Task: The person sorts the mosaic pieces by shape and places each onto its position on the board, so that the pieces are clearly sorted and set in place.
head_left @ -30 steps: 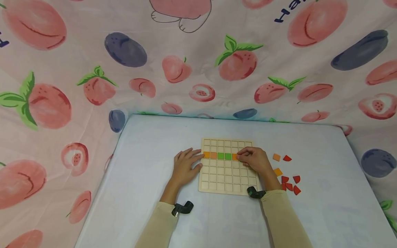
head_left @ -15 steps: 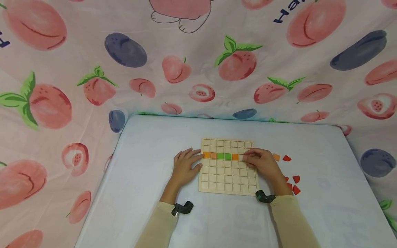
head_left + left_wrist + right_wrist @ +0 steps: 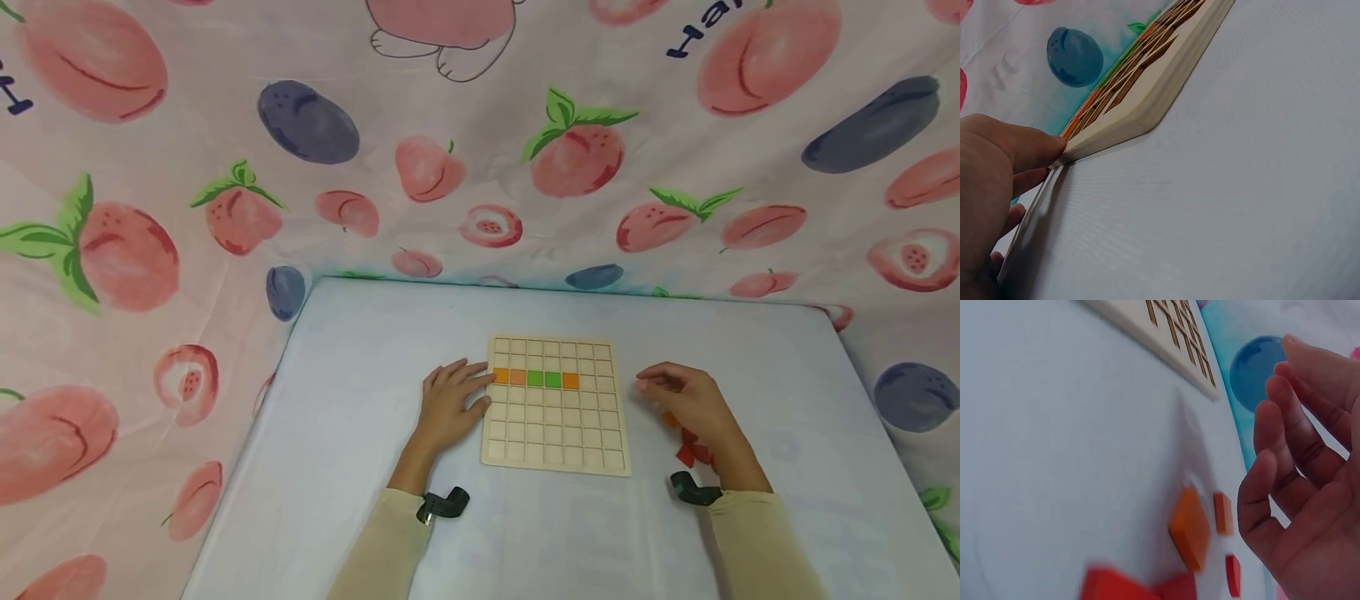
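Note:
A square wooden grid board (image 3: 553,430) lies flat on the table. Across its third row from the back run an orange tile (image 3: 502,377), a paler orange tile (image 3: 517,377), two green tiles (image 3: 543,380) and another orange tile (image 3: 571,381). At the board's left edge, my left hand (image 3: 448,408) touches the rim with extended fingers and thumb. My right hand (image 3: 690,404) hovers off the right side, above loose pieces. Its fingers (image 3: 1282,428) are loosely bent and hold nothing. Beneath it are an orange square tile (image 3: 1189,530) and red curved-edge pieces (image 3: 1110,586), partly hidden in the head view.
A smaller orange piece (image 3: 1223,514) and another red piece (image 3: 1233,575) lie close by in the right wrist view. The table (image 3: 375,350) has a white cover. A fruit-printed cloth (image 3: 495,167) hangs behind and at the sides.
My right hand has let go of the last orange tile in the row and moved right, off the board and over the loose pieces. My left hand has stayed at the board's edge.

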Available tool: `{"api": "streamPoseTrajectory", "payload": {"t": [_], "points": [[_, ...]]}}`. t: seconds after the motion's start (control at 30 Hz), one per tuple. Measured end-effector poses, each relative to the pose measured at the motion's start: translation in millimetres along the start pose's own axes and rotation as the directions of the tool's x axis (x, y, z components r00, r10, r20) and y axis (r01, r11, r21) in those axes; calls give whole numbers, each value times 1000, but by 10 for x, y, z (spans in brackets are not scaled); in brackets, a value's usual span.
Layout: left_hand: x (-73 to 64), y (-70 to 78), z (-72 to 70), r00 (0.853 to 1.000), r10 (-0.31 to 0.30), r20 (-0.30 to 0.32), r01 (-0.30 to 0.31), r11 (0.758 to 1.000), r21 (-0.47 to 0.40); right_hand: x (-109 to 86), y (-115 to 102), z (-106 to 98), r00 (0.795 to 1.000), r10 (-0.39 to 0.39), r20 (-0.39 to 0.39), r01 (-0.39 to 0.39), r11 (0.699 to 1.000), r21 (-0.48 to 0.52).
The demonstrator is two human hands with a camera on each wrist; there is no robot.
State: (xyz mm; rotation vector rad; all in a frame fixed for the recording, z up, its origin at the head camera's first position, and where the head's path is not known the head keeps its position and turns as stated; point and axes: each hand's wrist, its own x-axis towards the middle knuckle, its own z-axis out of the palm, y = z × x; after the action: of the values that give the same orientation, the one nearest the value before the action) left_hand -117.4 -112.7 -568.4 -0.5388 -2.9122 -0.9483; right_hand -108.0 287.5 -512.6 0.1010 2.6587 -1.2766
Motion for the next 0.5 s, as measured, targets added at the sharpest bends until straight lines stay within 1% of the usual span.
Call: {"api": "streamPoseTrajectory", "payload": {"t": [0.1,0.27,0.5], "points": [[5,7,0,1000,6,-6,-6,1000,-1,-43,37,-89,1000,-12,0,12,997,-77],[5,6,-4,1000,10,-17,-9,1000,10,-95,80,-211,1000,1,29,5,983,-184],[-4,11,2,1000,1,-12,-1,1000,2,-166,158,-366,998,25,66,-9,973,-231]]}}
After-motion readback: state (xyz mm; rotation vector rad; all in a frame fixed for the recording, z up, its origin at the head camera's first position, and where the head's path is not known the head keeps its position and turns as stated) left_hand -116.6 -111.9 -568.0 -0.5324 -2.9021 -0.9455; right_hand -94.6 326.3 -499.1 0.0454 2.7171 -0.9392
